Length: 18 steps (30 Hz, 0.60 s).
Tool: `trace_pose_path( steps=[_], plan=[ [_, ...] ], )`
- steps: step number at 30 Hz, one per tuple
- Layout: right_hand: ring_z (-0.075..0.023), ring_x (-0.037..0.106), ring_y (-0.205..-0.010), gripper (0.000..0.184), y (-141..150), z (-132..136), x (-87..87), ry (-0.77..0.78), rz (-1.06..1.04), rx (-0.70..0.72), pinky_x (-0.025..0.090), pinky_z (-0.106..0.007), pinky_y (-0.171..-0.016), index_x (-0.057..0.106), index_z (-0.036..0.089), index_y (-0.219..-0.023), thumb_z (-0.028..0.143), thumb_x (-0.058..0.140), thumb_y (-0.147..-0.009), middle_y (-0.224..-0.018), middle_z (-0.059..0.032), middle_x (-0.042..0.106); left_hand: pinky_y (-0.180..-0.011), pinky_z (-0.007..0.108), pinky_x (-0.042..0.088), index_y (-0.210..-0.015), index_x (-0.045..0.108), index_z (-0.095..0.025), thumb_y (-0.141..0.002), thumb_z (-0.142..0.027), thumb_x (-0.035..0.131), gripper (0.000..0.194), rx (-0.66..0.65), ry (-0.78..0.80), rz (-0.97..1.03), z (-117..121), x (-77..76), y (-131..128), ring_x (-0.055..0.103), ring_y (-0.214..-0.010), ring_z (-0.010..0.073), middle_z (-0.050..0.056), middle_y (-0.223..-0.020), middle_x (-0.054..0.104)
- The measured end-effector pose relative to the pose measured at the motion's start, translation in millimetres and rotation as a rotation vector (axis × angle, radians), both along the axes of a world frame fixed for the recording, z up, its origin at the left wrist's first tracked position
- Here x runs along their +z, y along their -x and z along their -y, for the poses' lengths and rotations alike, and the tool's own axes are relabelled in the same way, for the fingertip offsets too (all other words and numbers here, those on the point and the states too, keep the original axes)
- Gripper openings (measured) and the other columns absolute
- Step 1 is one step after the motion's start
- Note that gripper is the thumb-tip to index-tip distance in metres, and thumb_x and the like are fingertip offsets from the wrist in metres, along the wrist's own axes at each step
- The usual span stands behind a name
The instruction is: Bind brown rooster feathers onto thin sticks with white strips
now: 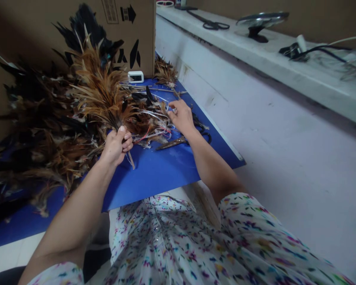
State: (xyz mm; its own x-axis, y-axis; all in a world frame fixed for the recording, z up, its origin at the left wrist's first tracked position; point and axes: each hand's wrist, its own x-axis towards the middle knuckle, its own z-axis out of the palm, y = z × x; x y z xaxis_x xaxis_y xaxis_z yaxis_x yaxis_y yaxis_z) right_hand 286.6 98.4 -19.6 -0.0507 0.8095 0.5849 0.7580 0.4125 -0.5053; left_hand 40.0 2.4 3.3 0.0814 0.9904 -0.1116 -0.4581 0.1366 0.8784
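Note:
My left hand [117, 144] is closed in a fist around the quill ends of a bunch of brown feathers [99, 93], which fans upward and to the left. My right hand [182, 115] reaches forward over a small heap of loose feathers and pale strips [152, 118] on the blue table top [163, 168]; its fingers are curled down into the heap, and what they pinch is hidden. A pair of scissors [180, 140] lies on the blue surface just under my right wrist.
A large pile of black and brown feathers [38, 130] covers the table's left. A cardboard box [130, 35] stands behind, with a small white device [135, 76] at its foot. A white wall [284, 130] runs along the right; its ledge holds scissors [215, 25], cables and a round stand [259, 21].

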Motion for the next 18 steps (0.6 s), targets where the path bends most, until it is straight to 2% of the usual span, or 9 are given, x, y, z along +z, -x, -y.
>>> trace_pose_path(
  steps=[2, 5, 10, 15, 18],
  plan=[
    [-0.0224, 0.062, -0.096, 0.023, 2, 4, 1.0, -0.055, 0.074, 0.033, 0.050, -0.039, -0.090, 0.068, 0.020, -0.106, 0.016, 0.056, -0.087, -0.104, -0.0092, 0.067, -0.035, 0.012, 0.022, -0.075, 0.043, -0.017, -0.093, -0.029, 0.063, 0.029, 0.006, 0.008, 0.001, 0, 1.3, 0, 0.029, -0.037, -0.0001, -0.008, -0.060, 0.041],
    [-0.0231, 0.062, -0.094, 0.015, 7, 8, 1.8, -0.079, 0.145, 0.094, 0.049, -0.040, -0.090, 0.070, 0.021, -0.096, 0.020, 0.057, -0.090, -0.095, -0.0074, 0.069, -0.035, 0.012, 0.021, -0.074, 0.041, -0.018, -0.093, -0.029, 0.063, 0.030, 0.011, 0.023, 0.004, 1, 3.2, -1, 0.028, -0.037, 0.0000, -0.009, -0.059, 0.040],
    [-0.0239, 0.063, -0.092, 0.015, 14, 12, 1.1, -0.152, 0.169, 0.151, 0.049, -0.040, -0.086, 0.070, 0.022, -0.089, 0.023, 0.055, -0.092, -0.091, -0.0066, 0.070, -0.035, 0.012, 0.021, -0.074, 0.040, -0.018, -0.095, -0.029, 0.060, 0.031, 0.021, 0.030, -0.005, 2, 5.7, -1, 0.028, -0.038, 0.0000, -0.008, -0.060, 0.040],
    [-0.0239, 0.062, -0.092, 0.018, 25, 21, 0.4, -0.223, 0.177, 0.301, 0.048, -0.041, -0.087, 0.069, 0.021, -0.091, 0.026, 0.053, -0.094, -0.090, -0.0073, 0.070, -0.036, 0.012, 0.019, -0.072, 0.036, -0.018, -0.096, -0.030, 0.058, 0.034, 0.052, 0.032, -0.012, 4, 9.5, -2, 0.025, -0.039, -0.0002, -0.008, -0.060, 0.039],
    [-0.0248, 0.061, -0.093, 0.020, 38, 32, -1.2, -0.217, 0.259, 0.427, 0.047, -0.043, -0.090, 0.070, 0.020, -0.095, 0.030, 0.054, -0.095, -0.094, -0.0085, 0.069, -0.037, 0.012, 0.018, -0.073, 0.036, -0.019, -0.095, -0.030, 0.061, 0.035, 0.055, 0.038, -0.014, 4, 11.7, -2, 0.025, -0.039, -0.0001, -0.008, -0.060, 0.039]
  ],
)
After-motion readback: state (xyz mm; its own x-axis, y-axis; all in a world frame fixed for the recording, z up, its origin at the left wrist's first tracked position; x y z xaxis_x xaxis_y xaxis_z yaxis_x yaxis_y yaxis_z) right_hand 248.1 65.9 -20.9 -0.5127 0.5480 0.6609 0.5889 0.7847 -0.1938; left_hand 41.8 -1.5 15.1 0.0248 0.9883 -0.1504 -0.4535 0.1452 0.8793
